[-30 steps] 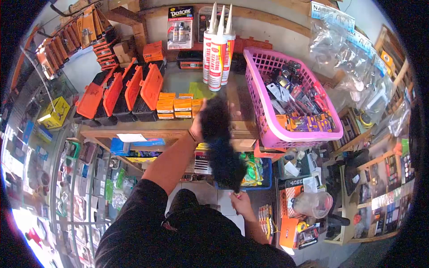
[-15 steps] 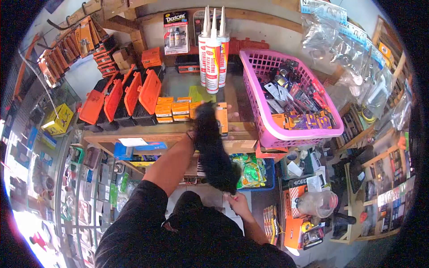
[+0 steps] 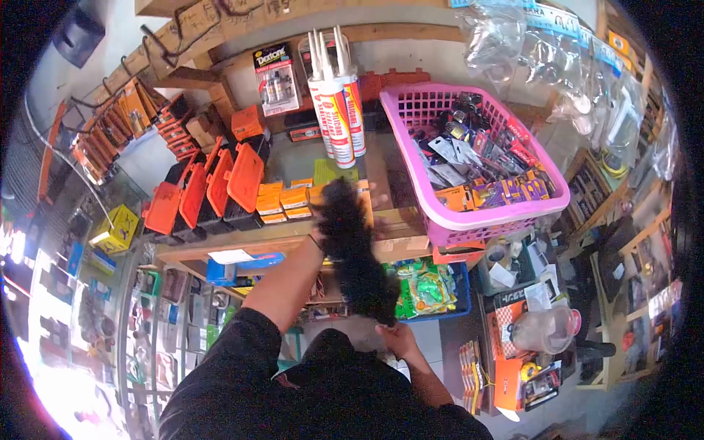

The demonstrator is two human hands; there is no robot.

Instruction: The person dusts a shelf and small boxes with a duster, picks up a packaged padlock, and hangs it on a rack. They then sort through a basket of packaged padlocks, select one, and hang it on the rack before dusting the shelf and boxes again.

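Note:
A fluffy black duster point(image 3: 356, 253) hangs across the middle of the view, its top over the shelf's front. Its lower end is at my right hand point(image 3: 397, 339), which is closed around it. My left arm reaches up to the shelf, and the duster covers most of my left hand point(image 3: 377, 198); only blurred fingertips show at its right side, by an orange box point(image 3: 364, 199). Small orange-and-white boxes point(image 3: 295, 198) are stacked just left of the duster. Behind it, white silicone sealant tubes point(image 3: 339, 121) stand upright near a yellow-green piece point(image 3: 334, 171).
A pink basket point(image 3: 499, 217) of packaged goods sits right of the tubes. Open-lidded orange bins point(image 3: 244, 180) stand at left. Below are a blue tray point(image 3: 463, 293) with green packets and a clear jar point(image 3: 546, 330). Plastic bags point(image 3: 499, 44) hang at upper right.
The view has shifted and tilted slightly, so the shelf sits a little lower. The duster's fluffy top looks more ruffled and blurred. My right hand still holds its lower end.

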